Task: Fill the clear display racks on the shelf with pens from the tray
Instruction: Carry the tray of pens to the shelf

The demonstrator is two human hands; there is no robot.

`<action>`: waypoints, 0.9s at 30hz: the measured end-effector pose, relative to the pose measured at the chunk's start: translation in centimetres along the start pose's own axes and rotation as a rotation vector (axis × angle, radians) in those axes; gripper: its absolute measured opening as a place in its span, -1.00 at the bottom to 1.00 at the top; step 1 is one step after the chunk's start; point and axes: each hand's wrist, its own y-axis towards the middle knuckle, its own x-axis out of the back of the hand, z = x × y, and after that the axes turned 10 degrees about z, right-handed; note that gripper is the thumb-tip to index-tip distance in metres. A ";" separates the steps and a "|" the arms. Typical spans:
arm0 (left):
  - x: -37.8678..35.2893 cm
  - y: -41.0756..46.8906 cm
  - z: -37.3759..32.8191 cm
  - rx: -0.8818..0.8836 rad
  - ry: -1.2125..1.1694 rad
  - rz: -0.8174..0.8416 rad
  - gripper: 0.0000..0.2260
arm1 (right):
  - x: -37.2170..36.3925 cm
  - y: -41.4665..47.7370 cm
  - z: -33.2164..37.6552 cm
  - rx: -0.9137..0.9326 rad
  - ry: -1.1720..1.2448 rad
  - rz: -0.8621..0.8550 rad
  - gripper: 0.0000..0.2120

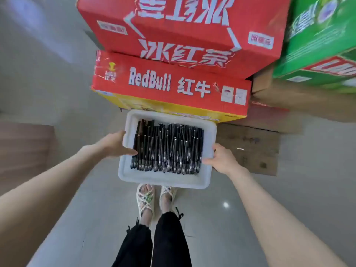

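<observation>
I hold the white plastic tray (165, 179) out in front of me with both hands, above the grey tiled floor (240, 218) and my own sandalled feet (154, 199). My left hand (115, 144) has its grip clamped on the tray's left rim — thumb lying over the edge and reaching in, its tip touching the nearest pens. My right hand (221, 158) is clamped on the right rim the same way, thumb on top, fingers hidden beneath. The tray is full of black pens (169, 147), packed side by side in a loose layer, all running lengthwise away from me. Just beyond the tray's far edge stands a stack of cartons: a red RedBull carton (173, 89) on a yellow one (154, 108), with another red carton (183, 26) on top. A green carton (317, 41) sits to the right — below it, flattened brown cardboard (250, 149) lies on the floor.
</observation>
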 end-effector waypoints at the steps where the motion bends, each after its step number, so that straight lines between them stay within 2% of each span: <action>1: -0.7 1.1 0.2 0.017 -0.039 -0.002 -0.22 | -0.3 1.1 -0.4 -0.017 0.039 -0.031 -0.31; 4: -3.0 4.1 1.1 0.075 -0.176 -0.025 -0.24 | -1.5 4.6 -1.9 -0.067 0.163 -0.114 -0.40; 6: -4.4 6.1 1.5 0.092 -0.269 -0.075 -0.42 | -2.5 6.8 -2.7 -0.084 0.227 -0.146 -0.41; 9: -6.4 8.3 1.8 0.094 -0.412 -0.263 -0.65 | -3.7 9.4 -3.4 -0.079 0.280 -0.257 -0.41; 12: -8.1 9.6 2.0 0.061 -0.471 -0.432 -0.71 | -5.0 10.9 -3.8 -0.064 0.310 -0.414 -0.54; 14: -8.6 9.9 2.2 0.053 -0.453 -0.493 -0.72 | -5.3 11.1 -4.1 -0.048 0.309 -0.440 -0.59; 20: -8.8 9.1 2.5 0.027 -0.439 -0.495 -0.71 | -5.1 10.1 -4.2 -0.070 0.167 -0.407 -0.55; 24: -8.8 6.1 2.9 -0.012 -0.418 -0.490 -0.70 | -5.4 7.1 -4.0 -0.084 0.170 -0.400 -0.61; 27: -8.8 2.5 3.7 -0.035 -0.398 -0.475 -0.69 | -5.9 2.9 -3.6 -0.110 0.184 -0.395 -0.55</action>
